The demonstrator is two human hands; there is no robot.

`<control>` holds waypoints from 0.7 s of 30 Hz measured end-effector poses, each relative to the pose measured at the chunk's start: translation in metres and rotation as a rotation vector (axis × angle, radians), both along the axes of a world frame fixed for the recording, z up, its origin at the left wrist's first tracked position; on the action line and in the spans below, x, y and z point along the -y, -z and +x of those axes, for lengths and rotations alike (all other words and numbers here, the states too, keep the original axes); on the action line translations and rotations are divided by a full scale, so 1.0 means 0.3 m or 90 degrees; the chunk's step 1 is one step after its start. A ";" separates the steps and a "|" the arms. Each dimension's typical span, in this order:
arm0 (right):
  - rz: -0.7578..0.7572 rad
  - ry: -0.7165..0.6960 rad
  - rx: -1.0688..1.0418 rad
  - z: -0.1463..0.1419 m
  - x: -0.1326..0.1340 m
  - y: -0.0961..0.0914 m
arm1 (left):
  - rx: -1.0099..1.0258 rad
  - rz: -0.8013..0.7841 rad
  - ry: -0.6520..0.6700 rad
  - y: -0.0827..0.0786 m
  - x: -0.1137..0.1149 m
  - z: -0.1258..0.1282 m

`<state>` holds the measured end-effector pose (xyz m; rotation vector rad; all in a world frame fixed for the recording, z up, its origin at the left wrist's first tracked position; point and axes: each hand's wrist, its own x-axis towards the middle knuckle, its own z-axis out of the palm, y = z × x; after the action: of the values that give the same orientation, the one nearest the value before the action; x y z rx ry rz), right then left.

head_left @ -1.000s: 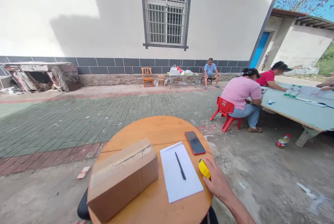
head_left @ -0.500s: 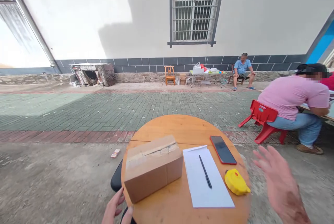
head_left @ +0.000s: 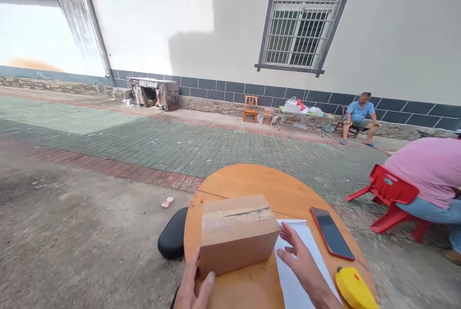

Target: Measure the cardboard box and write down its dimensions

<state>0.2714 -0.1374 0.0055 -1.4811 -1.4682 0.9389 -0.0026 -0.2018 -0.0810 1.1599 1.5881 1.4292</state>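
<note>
A taped cardboard box (head_left: pixel 237 239) sits on the round wooden table (head_left: pixel 248 285). My left hand (head_left: pixel 194 282) is at the box's left front corner, thumb apart from the fingers; whether it touches the cardboard is hard to tell. Over the white paper (head_left: pixel 311 239), my right hand (head_left: pixel 304 265) has its fingers spread, their tips close to the box's right end. The pen does not show; my right hand and forearm cover that part of the paper. To the right lie a phone (head_left: pixel 332 233) with a red edge and a yellow tape measure (head_left: pixel 355 289).
A black stool seat (head_left: pixel 173 233) stands left of the table, near a small packet (head_left: pixel 167 202) on the ground. At right, a person in pink (head_left: pixel 428 167) sits on a red plastic chair (head_left: pixel 392 186). Another person (head_left: pixel 360 114) sits by the wall beside a cluttered table (head_left: pixel 309 114).
My right hand has come left from beyond the table's edge to the box's right end, over the paper. My left hand has moved up against the box's left corner. The view has turned and tilted.
</note>
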 end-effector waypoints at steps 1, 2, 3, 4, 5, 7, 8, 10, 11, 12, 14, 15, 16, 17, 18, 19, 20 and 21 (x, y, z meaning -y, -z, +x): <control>-0.005 -0.042 -0.016 -0.041 0.018 0.044 | 0.000 0.002 -0.001 -0.018 -0.006 -0.003; -0.005 -0.057 -0.013 -0.072 0.032 0.061 | -0.007 0.007 -0.005 -0.043 -0.011 -0.009; -0.005 -0.066 0.002 -0.093 0.043 0.052 | -0.022 0.016 -0.011 -0.074 -0.013 -0.019; -0.002 -0.064 0.030 -0.105 0.052 0.024 | -0.045 0.026 -0.019 -0.110 -0.014 -0.033; -0.003 -0.057 0.068 -0.111 0.061 -0.017 | -0.075 0.036 -0.027 -0.147 -0.015 -0.049; -0.004 -0.050 0.139 -0.108 0.074 -0.107 | -0.140 0.041 -0.023 -0.214 -0.028 -0.080; -0.007 -0.055 0.168 -0.102 0.077 -0.143 | -0.168 0.032 -0.008 -0.237 -0.041 -0.092; -0.027 -0.086 0.222 -0.081 0.069 -0.188 | -0.192 -0.001 0.034 -0.256 -0.081 -0.105; -0.047 -0.109 0.247 -0.064 0.056 -0.200 | -0.183 -0.015 0.053 -0.252 -0.105 -0.105; -0.067 -0.125 0.271 -0.042 0.037 -0.213 | -0.161 -0.024 0.069 -0.242 -0.129 -0.101; -0.078 -0.120 0.309 0.009 -0.021 -0.267 | -0.097 -0.036 0.083 -0.210 -0.166 -0.088; -0.059 -0.081 0.324 0.034 -0.057 -0.318 | -0.063 -0.044 0.090 -0.192 -0.177 -0.080; -0.014 -0.038 0.343 0.055 -0.096 -0.388 | -0.035 -0.051 0.094 -0.176 -0.183 -0.073; 0.041 -0.017 0.357 0.069 -0.137 -0.478 | -0.014 -0.056 0.094 -0.161 -0.184 -0.067; 0.103 0.020 0.370 0.075 -0.178 -0.585 | 0.001 -0.056 0.091 -0.148 -0.182 -0.061; 0.170 0.067 0.380 0.073 -0.217 -0.704 | 0.010 -0.051 0.080 -0.136 -0.177 -0.054; 0.235 0.115 0.378 0.063 -0.255 -0.829 | 0.017 -0.042 0.068 -0.123 -0.172 -0.048; 0.290 0.162 0.367 0.046 -0.288 -0.955 | 0.021 -0.031 0.051 -0.111 -0.166 -0.041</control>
<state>0.2852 -0.0510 0.2920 -1.5982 -1.6892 -0.0035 -0.0148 -0.1520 -0.0478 1.1529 1.5290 1.3437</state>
